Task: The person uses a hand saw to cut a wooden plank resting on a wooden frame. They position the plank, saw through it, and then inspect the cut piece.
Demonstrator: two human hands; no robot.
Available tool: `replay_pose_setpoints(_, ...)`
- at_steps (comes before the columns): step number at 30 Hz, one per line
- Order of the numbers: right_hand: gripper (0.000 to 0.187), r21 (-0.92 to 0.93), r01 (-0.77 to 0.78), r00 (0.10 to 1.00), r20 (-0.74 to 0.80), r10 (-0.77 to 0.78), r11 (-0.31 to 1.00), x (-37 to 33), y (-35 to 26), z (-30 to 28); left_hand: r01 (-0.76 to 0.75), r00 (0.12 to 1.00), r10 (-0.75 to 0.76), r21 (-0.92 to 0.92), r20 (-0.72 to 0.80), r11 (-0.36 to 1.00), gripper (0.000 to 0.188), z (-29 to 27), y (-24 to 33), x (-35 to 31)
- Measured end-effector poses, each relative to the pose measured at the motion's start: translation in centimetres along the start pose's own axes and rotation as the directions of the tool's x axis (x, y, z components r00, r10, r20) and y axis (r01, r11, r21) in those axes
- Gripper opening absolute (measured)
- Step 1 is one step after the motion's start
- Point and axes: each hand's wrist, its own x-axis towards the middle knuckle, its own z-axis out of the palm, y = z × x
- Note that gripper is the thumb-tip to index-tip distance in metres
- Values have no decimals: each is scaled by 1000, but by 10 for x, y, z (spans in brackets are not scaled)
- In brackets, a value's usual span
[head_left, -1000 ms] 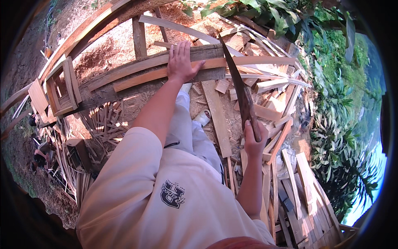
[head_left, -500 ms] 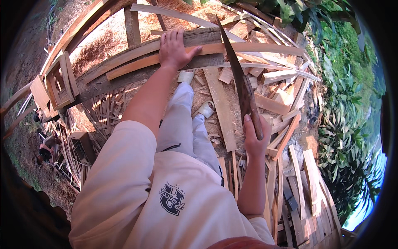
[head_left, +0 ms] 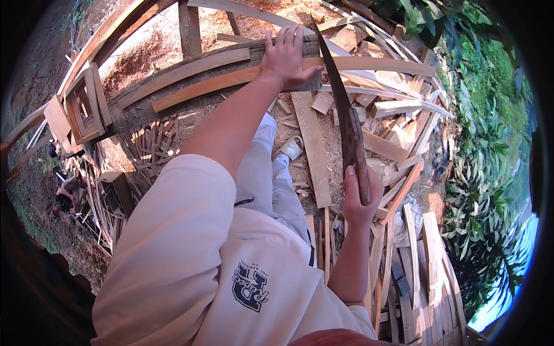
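Observation:
My left hand (head_left: 284, 59) lies with spread fingers across a long, thin wooden strip (head_left: 208, 87), pressing on it near the right end of a dark, thick beam (head_left: 133, 118). The strip rests along the beam and sticks out past its end. My right hand (head_left: 362, 196) is closed around the wooden handle of a handsaw (head_left: 340, 92). Its dark, tapering blade points away from me and crosses the strip just right of the beam's end. Whether the teeth touch the wood, I cannot tell. A shorter pale strip (head_left: 184, 76) lies on the beam, left of my left hand.
Offcuts (head_left: 389, 147) are piled at the right, with boards (head_left: 430, 254) nearer me. A flat plank (head_left: 311, 150) lies beside my sandalled foot (head_left: 291, 148). A small wooden frame (head_left: 86, 109) stands at the beam's left end. Sawdust (head_left: 153, 43) covers the ground beyond; leafy plants (head_left: 485, 173) grow at right.
My left hand has slid right along the strip, closer to the beam's end and the saw. My right hand has drawn slightly back toward me with the saw. The view has shifted a little.

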Motion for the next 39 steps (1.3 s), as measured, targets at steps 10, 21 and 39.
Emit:
replay_pose_setpoints(10, 17, -5, 22, 999, 39, -22, 1000, 9, -5, -10, -315, 949, 315, 49, 10, 948, 98, -1, -33, -5)
replay_pose_setpoints(21, 18, -47, -18, 998, 59, 21, 999, 0, 6, -3, -276, 961, 278, 55, -15, 959, 81, -2, -26, -9)
replay_pose_setpoints(39, 18, -110, -17, 998, 61, 24, 994, -7, 21, -8, -272, 962, 271, 48, 20, 961, 89, -4, -26, -9)
